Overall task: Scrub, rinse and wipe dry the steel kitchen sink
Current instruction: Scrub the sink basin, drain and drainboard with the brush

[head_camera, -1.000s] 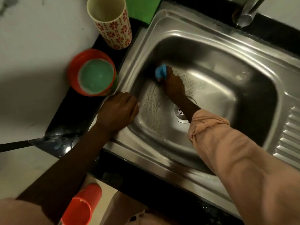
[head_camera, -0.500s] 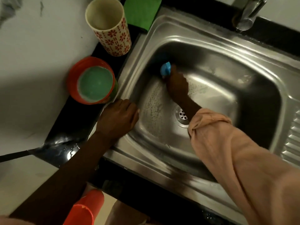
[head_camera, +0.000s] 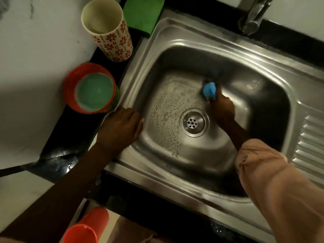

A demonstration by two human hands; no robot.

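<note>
The steel sink [head_camera: 168, 39] fills the middle of the view, with soapy foam across the left half of its floor and a round drain [head_camera: 194, 122] at the centre. My right hand [head_camera: 222, 109] is inside the basin, just right of and beyond the drain, gripping a blue scrubber [head_camera: 209, 89] pressed to the sink floor near the back wall. My left hand [head_camera: 121, 128] rests palm down on the sink's left rim, holding nothing.
A red tub of green soap paste [head_camera: 93, 89] and a tall floral cup [head_camera: 108, 28] stand on the dark counter left of the sink. A green cloth [head_camera: 142, 13] lies behind them. The tap [head_camera: 252, 16] is at the back right, the ribbed drainboard [head_camera: 310, 146] at right. An orange cup [head_camera: 87, 225] shows below.
My right hand has slid the blue scrubber from the sink's back left corner to the right, past the drain. The left hand stays on the rim.
</note>
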